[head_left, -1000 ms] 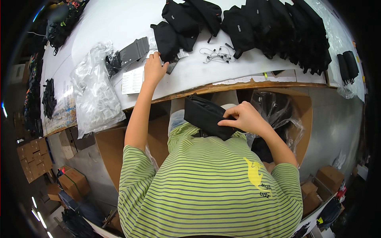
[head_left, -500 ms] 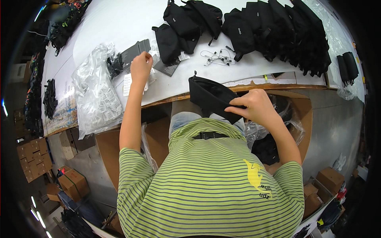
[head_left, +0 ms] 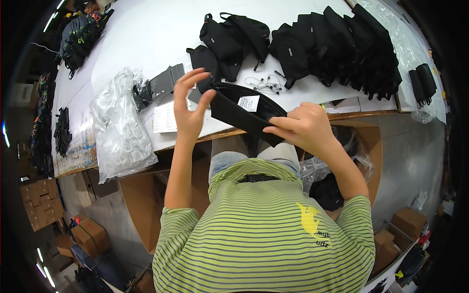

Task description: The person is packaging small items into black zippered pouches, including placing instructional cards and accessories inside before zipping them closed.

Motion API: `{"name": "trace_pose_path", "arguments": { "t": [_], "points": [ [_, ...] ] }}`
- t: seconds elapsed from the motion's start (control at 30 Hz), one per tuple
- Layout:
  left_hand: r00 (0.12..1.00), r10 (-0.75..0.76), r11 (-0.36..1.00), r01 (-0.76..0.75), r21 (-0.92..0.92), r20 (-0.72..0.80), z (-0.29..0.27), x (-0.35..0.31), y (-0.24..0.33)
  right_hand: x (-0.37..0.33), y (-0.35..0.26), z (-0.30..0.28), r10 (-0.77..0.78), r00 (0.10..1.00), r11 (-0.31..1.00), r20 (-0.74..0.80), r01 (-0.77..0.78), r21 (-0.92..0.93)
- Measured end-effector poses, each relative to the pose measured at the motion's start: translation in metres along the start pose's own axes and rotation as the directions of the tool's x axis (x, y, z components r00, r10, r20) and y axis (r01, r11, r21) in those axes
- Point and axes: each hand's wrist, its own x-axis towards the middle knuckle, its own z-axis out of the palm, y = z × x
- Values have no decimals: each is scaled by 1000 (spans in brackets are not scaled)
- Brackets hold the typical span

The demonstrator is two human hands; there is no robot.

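Observation:
A black zip pouch [head_left: 238,115] is held at the table's front edge, its mouth gaping toward me. My right hand [head_left: 312,131] pinches its right end between thumb and fingers. Inside the opening lies a small white printed slip [head_left: 249,103]. At the pouch's left end is my left hand [head_left: 189,110], fingers spread and thumb beside the fabric; nothing shows in its grasp. Just left of that hand are a white printed sheet or stack [head_left: 164,118] and a pile of dark grey cards [head_left: 167,81].
Several black pouches [head_left: 222,41] lie beyond my hands, with a long row of pouches [head_left: 330,44] to the right. Tangled black strings [head_left: 266,85] rest between. A clear plastic bag of white packets [head_left: 122,129] sits left. Below the edge is a cardboard box [head_left: 369,146].
My left hand has left the cards and moved right to the pouch, its fingers now spread. The pouch has tilted open, and a white slip now shows inside it.

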Motion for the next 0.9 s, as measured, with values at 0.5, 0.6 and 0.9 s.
{"name": "trace_pose_path", "arguments": {
  "t": [0.5, 0.6, 0.9],
  "points": [
    [809, -262, -205, 486, -850, 526, 63, -81, -29, 13, -17, 5, -127, 981, 992, -147, 123, -32],
    [821, -254, -186, 476, -859, 511, 62, -76, -25, 12, -16, 7, -110, 983, 994, -144, 110, -12],
    [871, -134, -225, 438, -870, 473, 55, -73, -29, 5, -17, 10, -79, 983, 995, -165, 87, 40]
  ]
}}
